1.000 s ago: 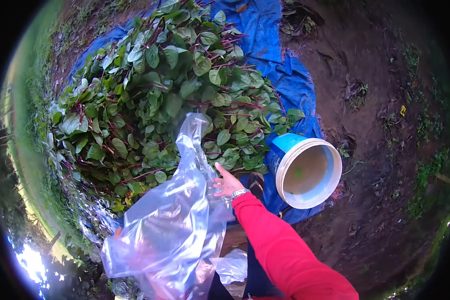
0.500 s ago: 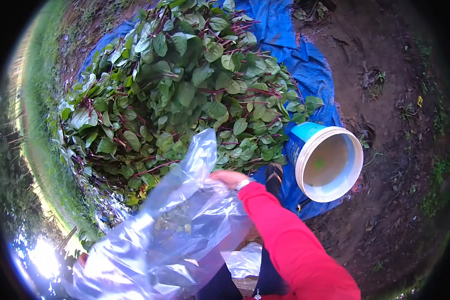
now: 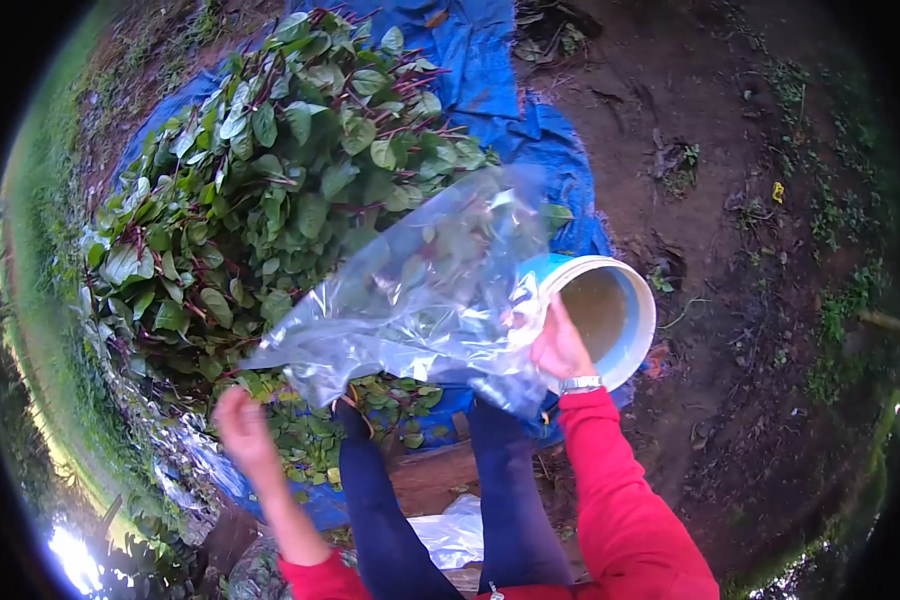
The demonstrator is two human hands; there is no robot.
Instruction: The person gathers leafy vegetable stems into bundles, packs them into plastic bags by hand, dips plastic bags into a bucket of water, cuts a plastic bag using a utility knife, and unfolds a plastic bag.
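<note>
A large clear plastic bag [image 3: 410, 290] spreads in the air over the leaves and the front of my legs. My right hand [image 3: 560, 345] is at the bag's right end, its fingers partly closed round the plastic, in front of the bucket [image 3: 642, 340]. Off the bag's lower left corner is my left hand [image 3: 245, 425], blurred, with no plastic visibly in it; how its fingers lie is smeared. Behind the bag rises a big heap of green leaves with purple stems [image 3: 310, 140].
The heap lies on a blue tarp [image 3: 550, 145]. The white-rimmed bucket holds cloudy liquid. Another piece of clear plastic [image 3: 455, 530] lies between my legs by a wooden piece [image 3: 435, 475]. Bare soil [image 3: 690, 440] is on the right, grass on the left.
The bag has swung up and right, spreading wide. My right hand has moved right, to the bucket's front. My left hand, earlier mostly hidden at the bag's left, now shows apart from it.
</note>
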